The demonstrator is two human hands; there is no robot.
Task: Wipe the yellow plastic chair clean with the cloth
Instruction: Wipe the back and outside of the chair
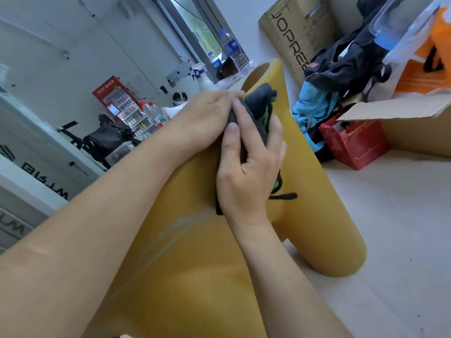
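Right hand [249,172], left hand [207,118] both clutch dark cloth [256,111] on yellow chair [195,276] — pale floor [390,228], cardboard boxes [415,128] behind.

1. Both hands meet on the chair [195,276], centre frame: left hand [207,118] just left of the right hand [249,172], the cloth [258,111] between them.
2. Far right, a bag pile [341,76] leans against a tall carton [297,32].
3. Right of the chair, a paper bag [356,145] sits beside an open box [415,132].
4. Far behind the chair: water bottles [234,51].
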